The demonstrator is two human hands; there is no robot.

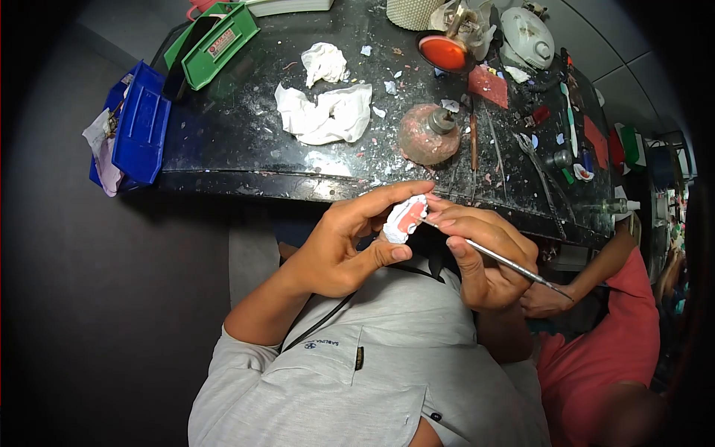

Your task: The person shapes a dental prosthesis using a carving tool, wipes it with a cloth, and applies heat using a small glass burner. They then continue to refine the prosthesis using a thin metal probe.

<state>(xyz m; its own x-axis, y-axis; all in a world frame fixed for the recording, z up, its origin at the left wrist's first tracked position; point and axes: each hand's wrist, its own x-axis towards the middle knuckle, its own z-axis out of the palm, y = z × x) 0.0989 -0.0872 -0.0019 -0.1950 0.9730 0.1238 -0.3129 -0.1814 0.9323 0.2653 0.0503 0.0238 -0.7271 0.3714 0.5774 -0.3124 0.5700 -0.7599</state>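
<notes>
My left hand holds a small white plaster dental cast with pink wax between thumb and fingers, just in front of the black worktable's edge. My right hand grips a thin metal carving tool like a pen, its tip touching the pink part of the cast. Both hands are close to my chest, above my grey shirt.
On the table lie crumpled white tissues, a dusty round burner, a red-lidded dish, green tray, blue bin and several tools at right. Another person in a red shirt sits at my right.
</notes>
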